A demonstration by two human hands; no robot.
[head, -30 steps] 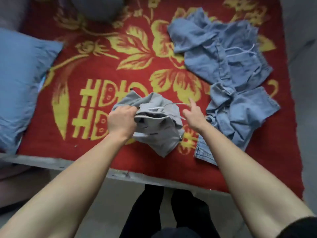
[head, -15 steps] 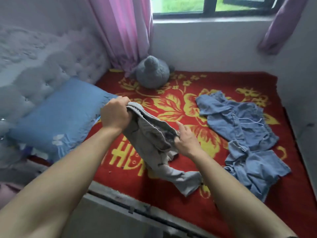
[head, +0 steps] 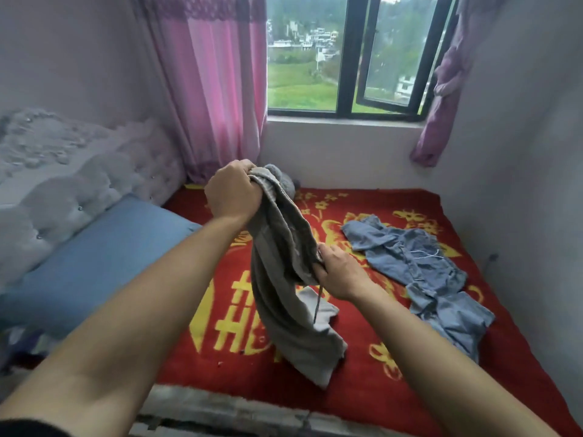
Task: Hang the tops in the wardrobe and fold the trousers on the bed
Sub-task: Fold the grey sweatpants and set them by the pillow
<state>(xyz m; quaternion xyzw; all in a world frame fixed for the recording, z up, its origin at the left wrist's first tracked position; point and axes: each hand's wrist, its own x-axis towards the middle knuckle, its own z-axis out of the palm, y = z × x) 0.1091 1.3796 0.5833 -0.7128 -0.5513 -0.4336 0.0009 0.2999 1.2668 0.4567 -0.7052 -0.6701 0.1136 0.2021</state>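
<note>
Over the red bed [head: 378,402], a person holds up a pair of grey trousers [head: 284,279] with both hands. The left hand [head: 233,193] is up high. Its fingers are curled tight round the top edge of the trousers, making a fist on the cloth. The right hand [head: 339,272] is lower and a bit to the right. Its fingers grip the side of the same trousers, about halfway down.

The trousers hang in a long, loose fold from the high hand. Their bottom end lies on the bed, near the front edge. A thin grey string [head: 317,305] dangles just under the right hand.

On the right side of the bed lies a heap of blue clothes [head: 419,272], all crumpled. A little white cord [head: 426,255] sits on top of them. The heap is apart from the grey trousers and no hand touches it.

A big blue pillow [head: 104,253] lies on the left, next to a soft, puffy headboard [head: 63,171]. A grey soft toy [head: 287,181] peeks out from behind the left hand, at the far side of the bed. A pink curtain [head: 217,89] hangs beside the window [head: 347,58]. One pane is swung open, and green grass and small houses show outside.
</note>
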